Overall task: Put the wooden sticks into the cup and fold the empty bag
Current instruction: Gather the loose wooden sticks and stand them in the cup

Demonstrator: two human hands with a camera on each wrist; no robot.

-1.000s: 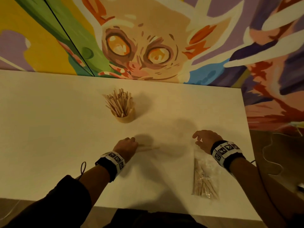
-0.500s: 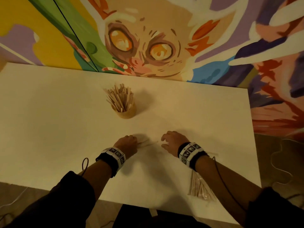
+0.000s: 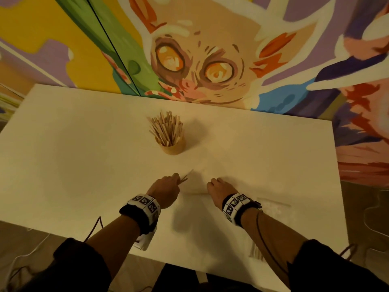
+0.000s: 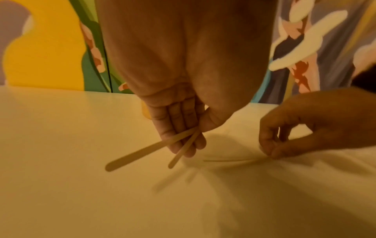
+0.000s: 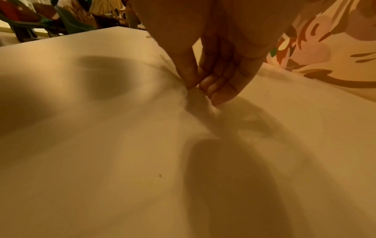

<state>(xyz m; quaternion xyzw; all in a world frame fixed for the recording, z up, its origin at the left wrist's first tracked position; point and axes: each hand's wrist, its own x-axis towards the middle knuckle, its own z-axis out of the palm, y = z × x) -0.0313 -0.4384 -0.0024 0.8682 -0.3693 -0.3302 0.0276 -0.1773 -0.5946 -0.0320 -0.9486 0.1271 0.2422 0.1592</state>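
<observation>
A tan cup packed with wooden sticks stands mid-table. In front of it my left hand pinches two loose sticks between thumb and fingers, their free ends just above the table. My right hand is close beside it, and its thumb and fingertips meet at the table top. In the left wrist view they close on the end of a thin blurred stick lying flat. The clear bag, with sticks inside, lies under my right forearm, partly hidden.
The white table backs onto a painted mural wall. Its right edge runs just past the bag, and the near edge lies under my forearms. Cables lie on the floor to the right.
My right hand left the bag and moved left to the table's middle, next to my left hand. My left hand has raised its sticks slightly and turned them toward the cup.
</observation>
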